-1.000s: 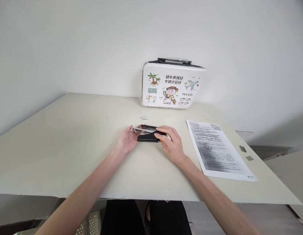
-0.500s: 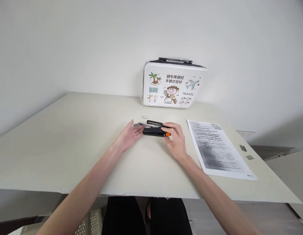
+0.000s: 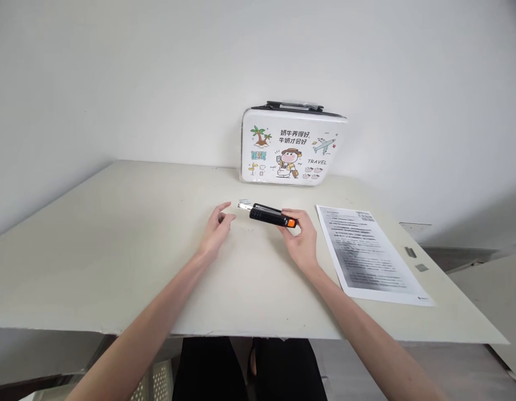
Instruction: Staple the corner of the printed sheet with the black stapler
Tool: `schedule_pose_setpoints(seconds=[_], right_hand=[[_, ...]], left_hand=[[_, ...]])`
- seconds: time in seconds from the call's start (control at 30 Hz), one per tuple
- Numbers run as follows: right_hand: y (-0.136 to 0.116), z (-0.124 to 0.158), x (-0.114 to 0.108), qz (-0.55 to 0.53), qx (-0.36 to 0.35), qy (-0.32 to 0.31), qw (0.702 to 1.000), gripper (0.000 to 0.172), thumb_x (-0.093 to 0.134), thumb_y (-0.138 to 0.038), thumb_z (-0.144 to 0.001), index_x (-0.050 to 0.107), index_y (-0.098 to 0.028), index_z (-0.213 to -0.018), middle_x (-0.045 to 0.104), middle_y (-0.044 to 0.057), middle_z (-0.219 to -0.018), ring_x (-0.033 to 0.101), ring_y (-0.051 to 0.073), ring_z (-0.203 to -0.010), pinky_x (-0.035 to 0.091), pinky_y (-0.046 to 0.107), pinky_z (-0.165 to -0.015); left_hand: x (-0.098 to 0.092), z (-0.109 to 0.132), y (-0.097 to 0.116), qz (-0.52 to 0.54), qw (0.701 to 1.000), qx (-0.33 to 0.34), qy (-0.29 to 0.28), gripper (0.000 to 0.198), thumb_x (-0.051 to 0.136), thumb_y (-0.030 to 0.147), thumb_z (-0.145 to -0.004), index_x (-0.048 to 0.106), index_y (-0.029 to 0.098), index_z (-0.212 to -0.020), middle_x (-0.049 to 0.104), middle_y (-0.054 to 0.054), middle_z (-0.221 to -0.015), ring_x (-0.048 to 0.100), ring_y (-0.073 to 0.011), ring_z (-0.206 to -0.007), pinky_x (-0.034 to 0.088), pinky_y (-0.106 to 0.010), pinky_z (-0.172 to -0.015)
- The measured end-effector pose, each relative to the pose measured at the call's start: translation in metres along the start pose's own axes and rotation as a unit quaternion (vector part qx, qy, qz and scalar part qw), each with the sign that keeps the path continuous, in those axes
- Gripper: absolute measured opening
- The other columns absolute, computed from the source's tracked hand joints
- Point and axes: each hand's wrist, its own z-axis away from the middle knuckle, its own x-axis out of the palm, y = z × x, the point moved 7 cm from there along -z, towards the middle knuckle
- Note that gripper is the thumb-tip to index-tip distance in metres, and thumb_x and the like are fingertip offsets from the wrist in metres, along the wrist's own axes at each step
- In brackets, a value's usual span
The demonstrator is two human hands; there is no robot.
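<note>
A black stapler (image 3: 271, 216) with an orange patch at its rear is gripped at that end by my right hand (image 3: 300, 236). Its metal tray (image 3: 244, 206) sticks out of the front, pointing left. My left hand (image 3: 216, 228) is just left of the tray, apart from it, thumb and index finger spread and the other fingers curled. Nothing shows between those fingers. Behind the tray, a few thin staple strips (image 3: 244, 201) lie on the table, partly hidden by it.
A white cartoon-printed case (image 3: 293, 147) with a black handle stands against the wall. To the right lies a printed sheet (image 3: 370, 253) on the white table (image 3: 128, 239). Two small grey pieces, one a dark bar (image 3: 410, 252) and one a flat square (image 3: 422, 268), lie near the right edge.
My left hand has drawn back from the stapler's front and turned from palm-up to a part-curled shape. The stapler has turned in my right hand, its side now facing me.
</note>
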Motion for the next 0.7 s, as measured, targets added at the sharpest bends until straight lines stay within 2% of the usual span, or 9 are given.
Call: schedule_pose_setpoints(seconds=[0.1, 0.2, 0.3, 0.37, 0.43, 0.57, 0.63, 0.7], right_hand=[[0.010, 0.001, 0.001, -0.015, 0.043, 0.002, 0.999, 0.021, 0.074, -0.030, -0.091, 0.068, -0.024, -0.110, 0.072, 0.007, -0.114, 0.068, 0.026, -0.108, 0.053, 0.045, -0.098], [0.021, 0.004, 0.004, -0.030, 0.089, -0.006, 0.996, 0.026, 0.075, -0.033, -0.089, 0.069, -0.023, -0.112, 0.073, 0.008, -0.115, 0.068, 0.026, -0.108, 0.052, 0.045, -0.100], [0.024, 0.006, 0.006, -0.047, 0.108, -0.008, 0.993, 0.028, 0.076, -0.034, -0.088, 0.069, -0.022, -0.112, 0.074, 0.008, -0.115, 0.069, 0.026, -0.109, 0.051, 0.045, -0.102], [0.023, 0.006, 0.007, -0.057, 0.112, -0.015, 0.992, 0.029, 0.076, -0.036, -0.088, 0.068, -0.022, -0.112, 0.074, 0.009, -0.115, 0.069, 0.026, -0.110, 0.052, 0.046, -0.102], [0.021, 0.006, 0.008, -0.065, 0.114, -0.024, 0.991, 0.031, 0.077, -0.038, -0.087, 0.068, -0.021, -0.112, 0.074, 0.009, -0.115, 0.069, 0.026, -0.109, 0.053, 0.045, -0.101], [0.022, 0.006, 0.010, -0.078, 0.122, -0.030, 0.989, 0.034, 0.078, -0.043, -0.085, 0.067, -0.022, -0.109, 0.075, 0.009, -0.111, 0.070, 0.025, -0.102, 0.055, 0.044, -0.096], [0.025, 0.006, 0.010, -0.082, 0.133, -0.025, 0.987, 0.034, 0.080, -0.043, -0.083, 0.067, -0.021, -0.107, 0.074, 0.007, -0.106, 0.069, 0.024, -0.097, 0.056, 0.042, -0.092], [0.029, 0.006, 0.010, -0.083, 0.140, -0.022, 0.986, 0.034, 0.081, -0.042, -0.082, 0.067, -0.021, -0.105, 0.073, 0.006, -0.101, 0.068, 0.023, -0.093, 0.056, 0.040, -0.089]], left_hand=[[0.012, 0.007, 0.004, -0.116, 0.990, 0.063, -0.044, 0.057, 0.072, 0.023, -0.079, 0.068, 0.029, -0.136, 0.047, 0.006, -0.072, 0.044, -0.0131, -0.063, 0.040, -0.025, -0.063], [0.024, 0.011, -0.001, -0.130, 0.983, 0.076, -0.102, 0.066, 0.071, 0.024, -0.079, 0.062, 0.028, -0.144, 0.045, 0.006, -0.073, 0.043, -0.0129, -0.064, 0.038, -0.025, -0.064], [0.025, 0.010, -0.004, -0.115, 0.985, 0.075, -0.100, 0.073, 0.071, 0.026, -0.079, 0.056, 0.026, -0.150, 0.046, 0.006, -0.075, 0.043, -0.0129, -0.065, 0.037, -0.025, -0.066], [0.024, 0.010, -0.007, -0.126, 0.985, 0.065, -0.099, 0.072, 0.070, 0.027, -0.080, 0.057, 0.024, -0.150, 0.044, 0.007, -0.074, 0.041, -0.0130, -0.064, 0.035, -0.026, -0.064], [0.028, 0.011, -0.011, -0.147, 0.979, 0.068, -0.124, 0.068, 0.069, 0.027, -0.080, 0.061, 0.023, -0.146, 0.038, 0.008, -0.070, 0.038, -0.0132, -0.061, 0.033, -0.027, -0.062], [0.036, 0.018, -0.012, -0.154, 0.968, 0.121, -0.155, 0.061, 0.072, 0.021, -0.072, 0.071, 0.023, -0.133, 0.037, 0.008, -0.069, 0.038, -0.0136, -0.063, 0.034, -0.026, -0.065], [0.037, 0.019, -0.013, -0.144, 0.971, 0.117, -0.147, 0.061, 0.072, 0.018, -0.071, 0.071, 0.023, -0.132, 0.039, 0.008, -0.069, 0.040, -0.0132, -0.064, 0.036, -0.026, -0.068], [0.033, 0.016, -0.014, -0.114, 0.983, 0.087, -0.115, 0.058, 0.073, 0.017, -0.073, 0.069, 0.023, -0.130, 0.043, 0.008, -0.069, 0.043, -0.0129, -0.063, 0.038, -0.026, -0.068]])
